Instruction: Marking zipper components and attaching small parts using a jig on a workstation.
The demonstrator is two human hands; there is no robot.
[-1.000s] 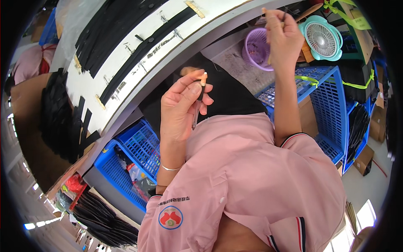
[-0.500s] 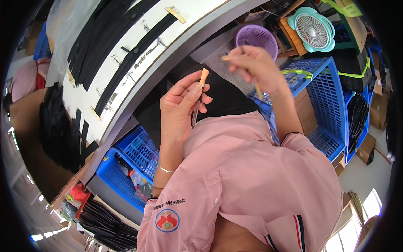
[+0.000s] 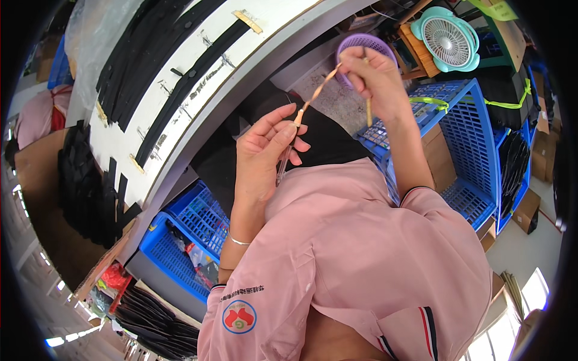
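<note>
The twisted strip (image 3: 318,89) is thin, tan and orange, wound like a cord, and it runs taut between the 2 hands above the person's lap. Its long axis slants from the lower left end, at the left hand's fingertips, up and to the right to the right hand, in front of the purple basket.

Nearest is the pink sleeve and shirt (image 3: 361,259) of the person, with a round badge on the upper arm. The left hand (image 3: 265,150) rises from it, a thin bangle on the wrist, its fingers curled narrowly and pinching the lower end of the strip between thumb and forefinger; a slim clear stick (image 3: 282,169) also lies along that hand's palm side, pointing down. A black cloth (image 3: 325,135) sits behind the hand.

Farther up, the right hand (image 3: 376,75) is closed around the upper end of the strip, and a second short tan piece (image 3: 368,111) hangs straight down from its grip.

Left of both hands, the white bench (image 3: 180,129) slants across the view, with long black strips (image 3: 180,90) laid on it. Blue crates (image 3: 457,138) stand to the right and below the bench. Beyond the right hand are the purple basket (image 3: 361,42) and a small teal fan (image 3: 448,39).
</note>
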